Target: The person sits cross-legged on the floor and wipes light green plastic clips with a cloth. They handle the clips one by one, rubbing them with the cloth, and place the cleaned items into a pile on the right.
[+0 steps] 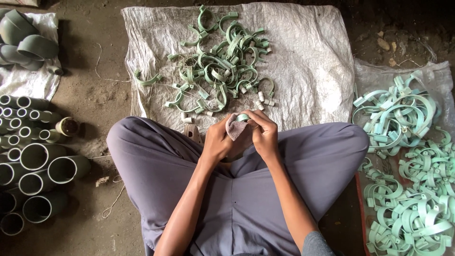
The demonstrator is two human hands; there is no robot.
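I sit cross-legged in grey trousers. My left hand (219, 141) holds a small pinkish abrasive cloth (234, 127) pressed against a pale green plastic clamp piece (243, 116). My right hand (263, 132) grips that clamp piece from the right side, fingers curled over it. Both hands meet above my lap, just in front of a white woven sack (303, 57) spread on the ground. On the sack lies a heap of darker green curved clamps (222, 61) with a few small white caps (263, 99).
Several grey-green pipe fittings (35, 156) stand at the left, with larger elbows (23, 38) on a white sack at the top left. A big pile of light green clamps (407, 166) lies on plastic sheeting at the right. The ground is bare dirt.
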